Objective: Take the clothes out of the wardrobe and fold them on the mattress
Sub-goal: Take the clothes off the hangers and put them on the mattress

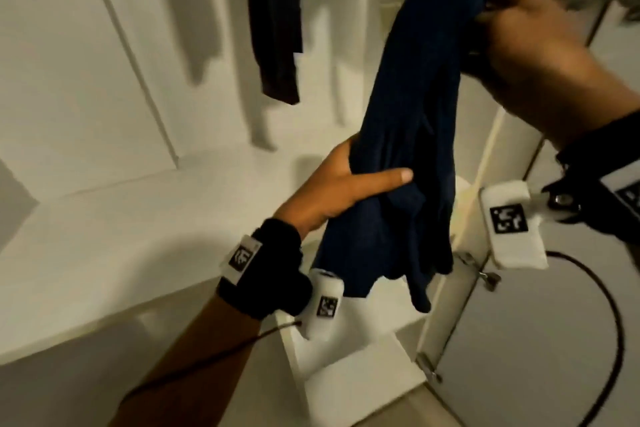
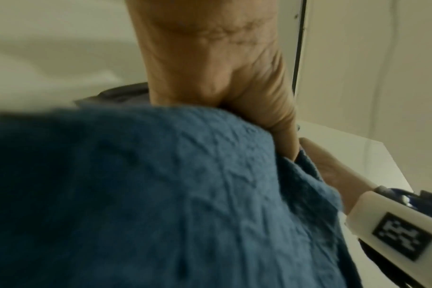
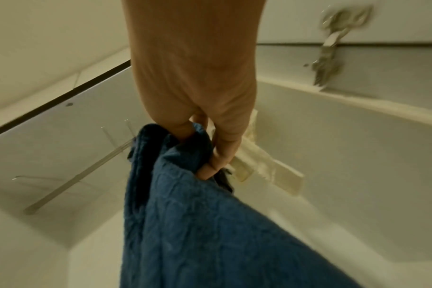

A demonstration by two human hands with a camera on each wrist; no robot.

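Observation:
A dark blue garment [image 1: 412, 135] hangs bunched in front of the open white wardrobe [image 1: 104, 80]. My right hand [image 1: 519, 28] grips its top end, fingers curled into the cloth [image 3: 185, 194], as the right wrist view shows at my right hand [image 3: 205, 136]. My left hand [image 1: 349, 187] holds the garment at its middle, thumb across the front. In the left wrist view the blue cloth [image 2: 160, 194] covers most of the picture below my left hand [image 2: 222, 68]. Its loose lower end dangles below my left hand.
A dark garment [image 1: 277, 28] still hangs inside the wardrobe at the upper middle. The wardrobe's white shelf [image 1: 156, 236] runs below it. An open door [image 1: 519, 340] with metal hinges [image 1: 485, 274] stands at the right. A hanging rail [image 3: 74, 175] shows in the right wrist view.

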